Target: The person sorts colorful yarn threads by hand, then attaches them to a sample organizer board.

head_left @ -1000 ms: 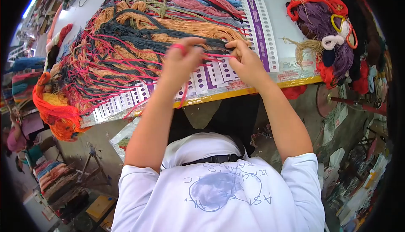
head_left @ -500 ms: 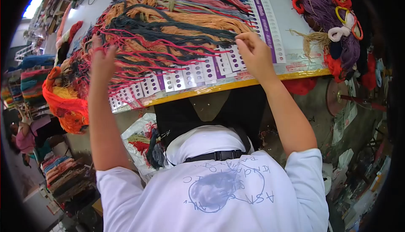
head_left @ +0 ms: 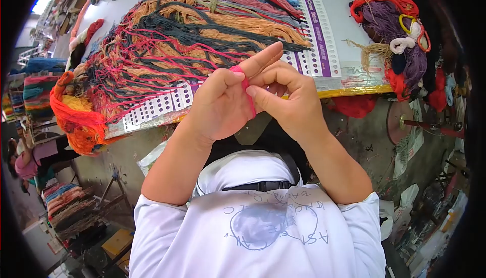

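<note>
Matt, fibrous pink yarn [head_left: 248,93]; fuzzy wool skeins [head_left: 192,40] over a glossy punched card [head_left: 319,40].

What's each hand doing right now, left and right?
Left hand: closed, with the pink yarn strand looped over its index finger.
Right hand: closed, pinching the same pink yarn strand.

At one o'clock a purple yarn bundle [head_left: 387,12] with yellow rings lies on the grey counter [head_left: 341,17]; at nine o'clock, orange yarn [head_left: 76,121] hangs over its edge
</note>
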`<action>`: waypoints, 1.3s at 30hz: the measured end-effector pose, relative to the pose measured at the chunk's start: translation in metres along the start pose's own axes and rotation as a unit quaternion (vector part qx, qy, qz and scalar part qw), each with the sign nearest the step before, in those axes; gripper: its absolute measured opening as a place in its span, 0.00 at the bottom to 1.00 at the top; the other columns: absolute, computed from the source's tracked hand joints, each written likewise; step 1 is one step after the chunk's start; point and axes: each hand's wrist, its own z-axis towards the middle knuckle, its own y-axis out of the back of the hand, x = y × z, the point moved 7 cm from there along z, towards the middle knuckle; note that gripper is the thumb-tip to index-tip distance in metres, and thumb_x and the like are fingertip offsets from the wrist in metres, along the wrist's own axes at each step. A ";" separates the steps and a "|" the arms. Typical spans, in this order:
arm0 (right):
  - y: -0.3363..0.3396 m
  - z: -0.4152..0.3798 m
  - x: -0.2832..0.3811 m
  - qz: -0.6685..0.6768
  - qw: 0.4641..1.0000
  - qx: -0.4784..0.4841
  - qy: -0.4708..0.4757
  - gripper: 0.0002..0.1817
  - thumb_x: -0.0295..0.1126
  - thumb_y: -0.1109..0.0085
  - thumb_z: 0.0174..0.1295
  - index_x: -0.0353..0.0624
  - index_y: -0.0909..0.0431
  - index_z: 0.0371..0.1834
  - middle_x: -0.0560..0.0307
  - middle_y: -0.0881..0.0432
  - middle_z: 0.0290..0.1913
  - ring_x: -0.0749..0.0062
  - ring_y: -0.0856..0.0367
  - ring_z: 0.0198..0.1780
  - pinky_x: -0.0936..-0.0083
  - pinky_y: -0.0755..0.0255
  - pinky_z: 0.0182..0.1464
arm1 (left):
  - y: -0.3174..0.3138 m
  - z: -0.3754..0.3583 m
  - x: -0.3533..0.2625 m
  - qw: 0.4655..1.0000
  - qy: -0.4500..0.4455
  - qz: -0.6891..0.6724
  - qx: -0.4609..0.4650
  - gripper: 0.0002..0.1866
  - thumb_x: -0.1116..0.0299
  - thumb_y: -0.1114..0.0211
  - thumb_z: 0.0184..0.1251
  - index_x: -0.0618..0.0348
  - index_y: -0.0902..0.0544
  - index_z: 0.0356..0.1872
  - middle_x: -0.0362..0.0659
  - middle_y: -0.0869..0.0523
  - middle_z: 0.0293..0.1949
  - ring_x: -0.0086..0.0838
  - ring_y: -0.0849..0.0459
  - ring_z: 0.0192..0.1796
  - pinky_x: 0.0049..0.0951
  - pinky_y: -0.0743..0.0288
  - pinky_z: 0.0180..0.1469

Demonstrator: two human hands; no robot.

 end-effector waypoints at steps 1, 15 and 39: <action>0.001 -0.001 0.001 0.012 1.000 -0.016 0.002 0.03 0.24 0.37 0.53 0.37 0.20 0.28 0.62 0.23 0.32 0.84 0.28 0.31 0.86 0.33 0.33 | -0.001 0.000 0.000 1.000 -0.003 -0.001 0.004 0.37 0.58 0.61 0.63 0.67 0.53 0.71 0.49 0.51 0.74 0.33 0.42 0.71 0.37 0.45 0.69; 0.016 -0.011 -0.009 0.328 0.939 -0.008 -0.102 0.02 0.25 0.49 0.60 0.40 0.27 0.31 0.58 0.21 0.29 0.80 0.24 0.33 0.80 0.29 0.43 | 0.028 -0.006 0.004 1.000 0.002 -0.016 -0.011 0.28 0.57 0.60 0.66 0.71 0.26 0.56 0.49 0.18 0.43 0.33 0.24 0.54 0.33 0.36 0.60; 0.303 -0.021 -0.026 0.242 0.934 -0.258 -0.056 0.03 0.27 0.44 0.59 0.40 0.24 0.34 0.69 0.36 0.19 0.88 0.44 0.16 0.88 0.53 0.16 | 0.125 -0.066 -0.113 0.949 -0.164 0.039 -0.266 0.23 0.67 0.43 0.64 0.66 0.31 0.58 0.29 0.38 0.18 0.11 0.42 0.18 0.13 0.52 0.16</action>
